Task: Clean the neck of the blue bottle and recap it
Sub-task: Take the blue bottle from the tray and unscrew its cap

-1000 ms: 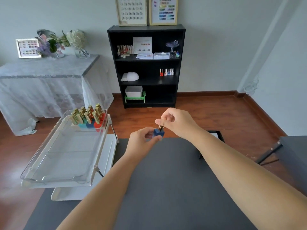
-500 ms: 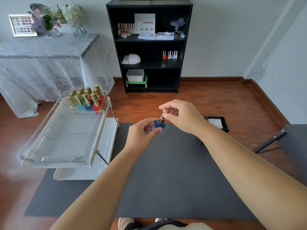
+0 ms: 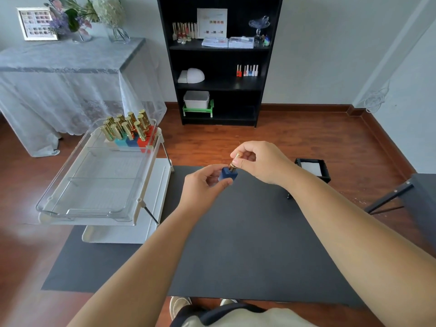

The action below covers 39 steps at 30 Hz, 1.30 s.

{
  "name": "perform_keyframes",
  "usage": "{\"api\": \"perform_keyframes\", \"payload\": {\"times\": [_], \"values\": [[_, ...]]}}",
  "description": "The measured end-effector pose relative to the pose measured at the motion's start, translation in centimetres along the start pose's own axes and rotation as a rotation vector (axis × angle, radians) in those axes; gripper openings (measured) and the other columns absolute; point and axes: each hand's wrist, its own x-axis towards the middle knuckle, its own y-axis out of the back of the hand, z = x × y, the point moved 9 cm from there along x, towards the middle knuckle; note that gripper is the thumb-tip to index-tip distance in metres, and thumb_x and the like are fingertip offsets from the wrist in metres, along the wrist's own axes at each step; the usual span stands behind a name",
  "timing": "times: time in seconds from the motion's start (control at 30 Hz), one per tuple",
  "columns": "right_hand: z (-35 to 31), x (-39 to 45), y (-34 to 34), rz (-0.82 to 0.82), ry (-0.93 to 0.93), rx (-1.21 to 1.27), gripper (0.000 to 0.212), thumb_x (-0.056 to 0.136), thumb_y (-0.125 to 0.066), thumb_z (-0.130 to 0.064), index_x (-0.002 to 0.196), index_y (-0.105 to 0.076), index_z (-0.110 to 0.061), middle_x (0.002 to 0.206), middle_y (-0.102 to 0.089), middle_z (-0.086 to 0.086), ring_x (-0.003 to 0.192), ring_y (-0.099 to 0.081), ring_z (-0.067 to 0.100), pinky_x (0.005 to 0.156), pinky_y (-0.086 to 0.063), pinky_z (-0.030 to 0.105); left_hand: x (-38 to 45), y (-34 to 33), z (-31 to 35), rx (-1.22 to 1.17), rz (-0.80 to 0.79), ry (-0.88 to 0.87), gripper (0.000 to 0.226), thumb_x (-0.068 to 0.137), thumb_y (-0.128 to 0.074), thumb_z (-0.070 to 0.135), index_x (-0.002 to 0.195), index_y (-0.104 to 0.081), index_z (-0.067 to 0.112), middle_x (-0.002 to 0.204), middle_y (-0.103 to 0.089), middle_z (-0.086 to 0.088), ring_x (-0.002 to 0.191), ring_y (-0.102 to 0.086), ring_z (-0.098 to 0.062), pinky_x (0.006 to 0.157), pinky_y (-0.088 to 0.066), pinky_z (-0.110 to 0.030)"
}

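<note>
- Blue bottle [image 3: 227,174] held up in the air over the far edge of the dark mat [image 3: 236,244], tilted slightly, gold cap [image 3: 234,162] seated on or at the neck.
- Risk, as a judgement: cap twisted on askew could cross-thread or leave a gap; cause would be the tilt of the bottle against the cap's line.
- Risk: bottle slipping from a light fingertip hold and dropping onto the mat; cause would be turning force from above with only a pinch below.
- Neck hidden by the cap and fingers, so cleanliness not possible to tell; residue left there could glue the cap.
- Left hand [image 3: 203,185] curled, thumb and fingertips pinching the bottle's body.
- Right hand [image 3: 258,161] curled, thumb and forefinger closed around the cap from above.
- Clear tray [image 3: 70,204] at left carrying other gold-capped bottles [image 3: 127,131], well apart from the hands.
</note>
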Motion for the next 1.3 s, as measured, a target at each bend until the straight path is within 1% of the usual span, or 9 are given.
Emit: {"api": "perform_keyframes", "payload": {"times": [0.23,0.33,0.43,0.6,0.7,0.8,0.93,1.07,1.3], "values": [[0.3,-0.6,-0.8,0.023,-0.069,0.008,0.032,0.083,-0.067,-0.052,0.107,-0.061,-0.031,0.084,-0.061,-0.013,0.078,-0.057,0.002,0.059,-0.038,0.018,-0.7,0.2,-0.2,0.033,-0.007,-0.013,0.031,0.082,-0.081,0.025,0.111,-0.073,0.032,0.088,-0.073,0.014,0.080,-0.066,-0.008,0.076,-0.055,-0.021],[0.3,-0.7,-0.6,0.079,-0.061,-0.012,0.020,0.084,-0.066,-0.049,0.090,-0.065,-0.030,0.080,-0.061,-0.014,0.075,-0.057,0.006,0.056,-0.037,0.019,-0.8,0.2,-0.4,0.074,-0.001,-0.015,0.031,0.083,-0.080,0.027,0.112,-0.073,0.032,0.083,-0.070,0.009,0.071,-0.060,-0.014,0.070,-0.054,-0.028],[0.1,-1.1,-1.2,0.058,-0.020,-0.024,0.008,0.088,-0.067,-0.038,0.093,-0.066,-0.032,0.084,-0.059,-0.018,0.073,-0.056,0.004,0.056,-0.037,0.016,-1.0,0.2,-0.6,0.077,0.002,-0.010,0.029,0.083,-0.080,0.027,0.111,-0.074,0.030,0.084,-0.071,0.003,0.074,-0.061,-0.022,0.071,-0.055,-0.035],[0.1,-1.6,-1.7,0.019,0.004,-0.002,0.020,0.088,-0.068,-0.027,0.105,-0.064,-0.036,0.100,-0.059,-0.013,0.081,-0.054,0.003,0.063,-0.038,0.014,-1.4,0.2,-1.2,0.072,0.009,0.010,0.028,0.082,-0.082,0.024,0.108,-0.075,0.026,0.086,-0.072,0.005,0.076,-0.063,-0.019,0.074,-0.056,-0.036],[0.6,-1.6,-1.9,-0.007,-0.056,-0.004,0.031,0.086,-0.066,-0.046,0.115,-0.058,-0.036,0.101,-0.057,-0.012,0.081,-0.055,0.005,0.062,-0.039,0.018,-1.5,0.1,-1.1,0.075,0.006,0.006,0.028,0.082,-0.081,0.023,0.109,-0.076,0.024,0.089,-0.074,0.005,0.081,-0.065,-0.017,0.078,-0.056,-0.034],[1.4,-1.3,-1.7,-0.002,-0.123,-0.062,0.032,0.088,-0.056,-0.056,0.099,-0.065,-0.027,0.094,-0.061,-0.011,0.083,-0.056,0.008,0.059,-0.037,0.020,-1.5,0.0,-1.0,0.087,0.007,0.005,0.029,0.082,-0.081,0.022,0.110,-0.076,0.023,0.090,-0.073,0.003,0.080,-0.064,-0.017,0.078,-0.056,-0.034],[1.4,-1.0,-1.7,-0.006,-0.102,-0.119,0.025,0.090,-0.059,-0.048,0.084,-0.068,-0.026,0.083,-0.065,-0.009,0.076,-0.060,0.011,0.054,-0.037,0.021,-1.4,-0.2,-1.0,0.109,-0.003,0.000,0.030,0.082,-0.081,0.021,0.111,-0.076,0.022,0.092,-0.073,0.000,0.080,-0.064,-0.021,0.079,-0.056,-0.039],[1.3,-0.9,-1.9,-0.047,-0.064,-0.133,0.005,0.089,-0.065,-0.037,0.093,-0.067,-0.034,0.093,-0.062,-0.013,0.084,-0.058,0.007,0.059,-0.039,0.015,-1.4,-0.3,-1.0,0.122,-0.003,0.002,0.030,0.082,-0.081,0.022,0.112,-0.075,0.023,0.092,-0.073,0.002,0.080,-0.063,-0.020,0.078,-0.056,-0.039],[1.5,-1.0,-2.0,-0.054,-0.090,-0.102,0.023,0.085,-0.064,-0.051,0.102,-0.063,-0.035,0.086,-0.060,-0.016,0.077,-0.058,0.005,0.056,-0.039,0.019,-1.4,-0.2,-1.1,0.141,0.001,-0.009,0.030,0.082,-0.081,0.024,0.112,-0.075,0.024,0.090,-0.072,0.004,0.078,-0.061,-0.014,0.076,-0.055,-0.033]]}}
